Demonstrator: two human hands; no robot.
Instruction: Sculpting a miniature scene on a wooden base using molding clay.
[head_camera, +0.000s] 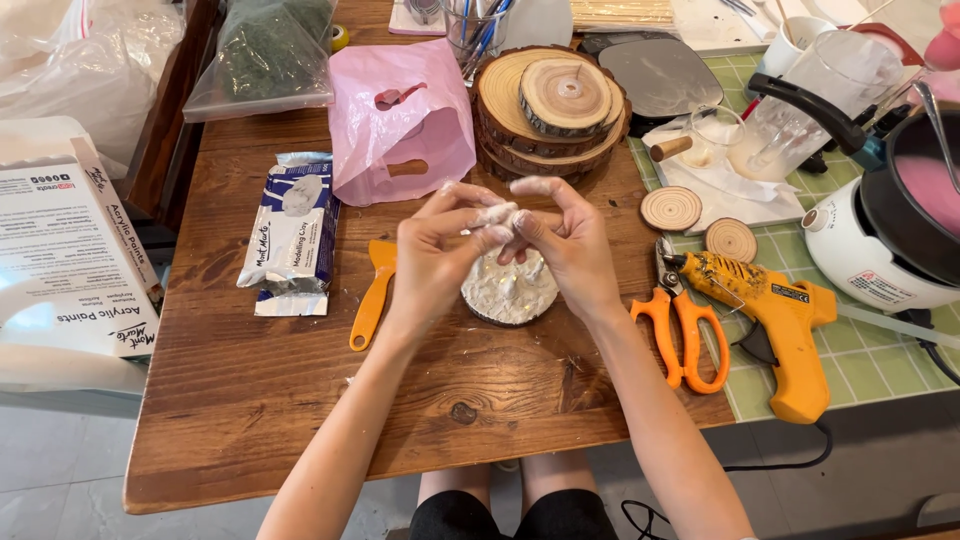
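Both my hands meet over the middle of the wooden table (250, 420), pinching one small lump of white clay (497, 215) between the fingertips. My left hand (440, 250) grips it from the left and my right hand (565, 245) from the right. Directly below the hands lies a round wood slice covered in white clay (508, 292) with small raised shapes on it. White clay smears coat my fingers.
A clay packet (290, 230) and an orange scraper (373, 295) lie to the left. Orange scissors (680, 330), a yellow glue gun (775, 320) and small wood discs (671, 208) sit to the right on a green mat. A stack of wood slices (550, 105) and a pink bag (400, 120) stand behind.
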